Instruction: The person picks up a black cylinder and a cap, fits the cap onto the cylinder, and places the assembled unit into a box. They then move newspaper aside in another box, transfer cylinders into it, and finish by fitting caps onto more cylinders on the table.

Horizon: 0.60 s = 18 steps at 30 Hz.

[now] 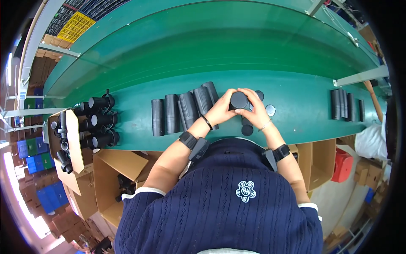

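Between both hands, over the green workbench, I hold a black cylinder with its round flat end facing up. My left hand wraps its left side, and my right hand closes round the right side, fingers meeting near the top and thumbs below. Just beyond and below my right hand lie several small round black caps, partly hidden by it. A pale, shiny disc rests to the right of that hand. Left of my left hand, several black textured tubes lie side by side on the bench.
Black cylinders with straps are grouped at the bench's left. More black tubes lie at the right end. Open cardboard boxes stand below the front edge, one holding black parts. A red container is at the lower right.
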Tool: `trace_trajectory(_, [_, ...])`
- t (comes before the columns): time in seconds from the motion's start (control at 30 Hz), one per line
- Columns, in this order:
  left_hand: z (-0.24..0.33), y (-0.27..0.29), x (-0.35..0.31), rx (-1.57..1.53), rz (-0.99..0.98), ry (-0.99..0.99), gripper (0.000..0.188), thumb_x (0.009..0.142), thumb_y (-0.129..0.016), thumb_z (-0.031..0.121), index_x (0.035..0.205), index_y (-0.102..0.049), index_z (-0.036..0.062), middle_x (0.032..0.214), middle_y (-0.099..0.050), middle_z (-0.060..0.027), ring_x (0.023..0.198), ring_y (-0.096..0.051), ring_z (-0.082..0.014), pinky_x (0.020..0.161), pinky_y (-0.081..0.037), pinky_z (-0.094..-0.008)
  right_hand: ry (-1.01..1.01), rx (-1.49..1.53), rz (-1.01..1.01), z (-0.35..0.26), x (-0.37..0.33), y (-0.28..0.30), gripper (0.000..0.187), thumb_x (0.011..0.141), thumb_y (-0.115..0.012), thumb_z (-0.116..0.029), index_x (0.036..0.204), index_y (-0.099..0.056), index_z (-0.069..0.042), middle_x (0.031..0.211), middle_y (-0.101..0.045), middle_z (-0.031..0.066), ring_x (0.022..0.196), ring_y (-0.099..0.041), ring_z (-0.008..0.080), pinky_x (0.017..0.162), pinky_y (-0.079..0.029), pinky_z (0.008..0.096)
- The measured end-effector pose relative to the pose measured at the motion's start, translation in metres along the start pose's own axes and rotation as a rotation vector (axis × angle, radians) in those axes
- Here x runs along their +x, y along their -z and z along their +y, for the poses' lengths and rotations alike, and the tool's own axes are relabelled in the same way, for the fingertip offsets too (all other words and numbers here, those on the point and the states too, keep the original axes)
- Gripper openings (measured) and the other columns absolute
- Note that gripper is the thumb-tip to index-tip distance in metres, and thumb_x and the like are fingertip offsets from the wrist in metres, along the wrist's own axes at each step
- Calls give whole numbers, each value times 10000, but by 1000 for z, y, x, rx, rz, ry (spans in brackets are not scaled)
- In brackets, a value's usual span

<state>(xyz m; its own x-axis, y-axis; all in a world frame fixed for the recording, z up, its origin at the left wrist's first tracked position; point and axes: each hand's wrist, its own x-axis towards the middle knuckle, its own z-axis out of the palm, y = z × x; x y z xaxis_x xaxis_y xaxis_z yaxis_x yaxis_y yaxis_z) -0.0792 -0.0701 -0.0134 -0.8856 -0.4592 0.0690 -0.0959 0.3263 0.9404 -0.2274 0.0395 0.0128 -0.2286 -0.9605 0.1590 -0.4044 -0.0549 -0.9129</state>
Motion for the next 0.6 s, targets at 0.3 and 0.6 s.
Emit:
trace_trajectory(0.3, [4, -4, -10, 46, 70, 1, 672, 715, -748, 76, 1274, -379, 30, 1210, -526, -198, 1163, -524, -372, 947, -448, -410, -18, -127, 4, -15, -4, -7, 708, 646, -793, -127, 1287, -500, -57, 1161, -575, 146, 1100, -559, 326, 935, -459, 374])
trace_trajectory(0.6, [7, -6, -13, -18, 17, -10, 671, 732, -771, 116, 1273, -381, 36, 1195, -552, -183, 1153, -548, -329, 936, -463, -394, 43, -114, -34, -8, -13, -2, 748, 634, -799, -118, 1309, -485, -55, 1190, -558, 151, 1118, -545, 324, 948, -445, 371])
